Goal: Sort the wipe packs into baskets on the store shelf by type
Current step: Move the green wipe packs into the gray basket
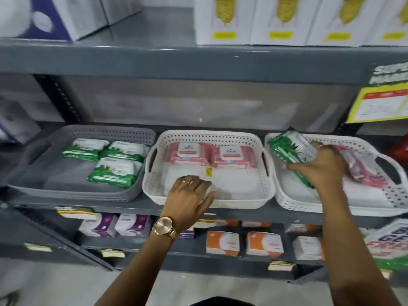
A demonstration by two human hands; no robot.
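The right hand (pixel 318 166) pinches a green wipe pack (pixel 289 149), which looks soft and light, while the left hand (pixel 192 193) is spread.

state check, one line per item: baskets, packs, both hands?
Grey basket: three green packs inside.
Middle white basket: two pink packs inside.
Right white basket: pink packs left.
Held green pack: lifted, tilted.
Right hand: grip on it.
Left hand: empty, on middle basket rim.

Bright even light, blurred edges
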